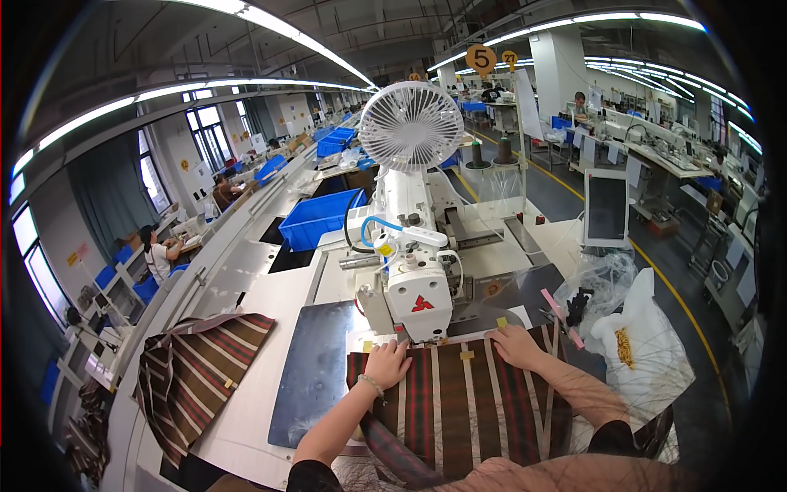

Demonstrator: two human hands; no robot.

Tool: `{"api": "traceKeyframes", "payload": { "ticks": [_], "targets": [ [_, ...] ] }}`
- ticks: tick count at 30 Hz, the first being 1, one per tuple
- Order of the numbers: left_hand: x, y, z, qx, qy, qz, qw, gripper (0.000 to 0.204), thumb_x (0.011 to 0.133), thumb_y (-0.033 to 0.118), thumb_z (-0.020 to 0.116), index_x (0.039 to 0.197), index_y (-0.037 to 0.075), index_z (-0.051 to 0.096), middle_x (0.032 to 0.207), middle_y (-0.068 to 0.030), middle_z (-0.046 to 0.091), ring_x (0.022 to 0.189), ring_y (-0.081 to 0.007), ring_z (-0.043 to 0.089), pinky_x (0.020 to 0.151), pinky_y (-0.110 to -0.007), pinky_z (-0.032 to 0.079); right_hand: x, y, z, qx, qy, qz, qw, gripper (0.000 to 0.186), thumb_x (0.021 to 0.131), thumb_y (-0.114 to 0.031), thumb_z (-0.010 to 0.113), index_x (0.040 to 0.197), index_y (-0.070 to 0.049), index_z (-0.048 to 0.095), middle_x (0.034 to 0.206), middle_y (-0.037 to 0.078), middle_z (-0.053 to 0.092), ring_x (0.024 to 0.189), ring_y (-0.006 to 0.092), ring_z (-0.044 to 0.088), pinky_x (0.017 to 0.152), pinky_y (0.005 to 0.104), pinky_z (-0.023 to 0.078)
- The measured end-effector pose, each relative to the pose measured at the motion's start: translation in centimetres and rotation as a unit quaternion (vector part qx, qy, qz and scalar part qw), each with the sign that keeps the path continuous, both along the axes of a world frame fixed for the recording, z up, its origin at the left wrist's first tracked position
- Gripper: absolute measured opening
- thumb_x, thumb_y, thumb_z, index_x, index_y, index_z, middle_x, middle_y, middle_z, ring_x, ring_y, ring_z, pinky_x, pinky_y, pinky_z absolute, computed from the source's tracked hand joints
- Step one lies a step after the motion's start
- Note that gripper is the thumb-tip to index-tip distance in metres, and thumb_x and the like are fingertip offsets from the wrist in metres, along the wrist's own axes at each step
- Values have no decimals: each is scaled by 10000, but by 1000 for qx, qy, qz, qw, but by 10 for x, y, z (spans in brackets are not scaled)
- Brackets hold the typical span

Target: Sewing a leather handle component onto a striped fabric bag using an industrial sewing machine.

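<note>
- Our left hand lies palm down on the striped cloth, fingers loosely spread, forearm slanting from below
- Our right hand angles inward, palm down, fingers open and slightly bent near the far edge
- We have the cloth before us, beside the sewing machine

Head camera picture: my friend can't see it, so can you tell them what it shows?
A person's left hand and right hand lie on brown striped cloth in front of a white sewing machine. Another striped piece lies to the left, and a blue bin sits farther back.
</note>
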State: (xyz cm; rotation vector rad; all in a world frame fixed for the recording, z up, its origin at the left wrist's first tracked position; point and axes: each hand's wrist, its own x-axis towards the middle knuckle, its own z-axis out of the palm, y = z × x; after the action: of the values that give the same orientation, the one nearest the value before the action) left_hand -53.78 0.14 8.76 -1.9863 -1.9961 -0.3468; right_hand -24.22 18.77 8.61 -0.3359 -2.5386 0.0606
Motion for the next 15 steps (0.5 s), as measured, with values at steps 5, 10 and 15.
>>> {"api": "traceKeyframes", "payload": {
  "ticks": [5,10,15],
  "targets": [
    [-19,-7,-3,-2,-20,-91,996,439,831,144,508,1267,199,506,775,-77,564,767,-269,608,697,-399,472,-9,5,0,24,-82,36,996,553,752,-35,544,1236,-303,552,866,83,555,786,277,565,739,392,465],
    [-26,-22,-1,-59,-3,-104,993,521,772,64,489,1223,310,577,656,-45,544,562,-235,594,523,-363,498,-21,8,-5,-2,-103,60,993,526,742,-47,546,1169,-346,615,868,73,552,795,267,575,745,376,487],
    [-29,-28,-6,-32,-33,-108,993,512,762,56,499,1193,311,603,636,-35,534,529,-226,580,492,-353,489,-19,6,-4,-20,-127,53,990,523,763,-61,555,1180,-373,604,867,68,552,841,273,578,795,387,482]
  ]
}}
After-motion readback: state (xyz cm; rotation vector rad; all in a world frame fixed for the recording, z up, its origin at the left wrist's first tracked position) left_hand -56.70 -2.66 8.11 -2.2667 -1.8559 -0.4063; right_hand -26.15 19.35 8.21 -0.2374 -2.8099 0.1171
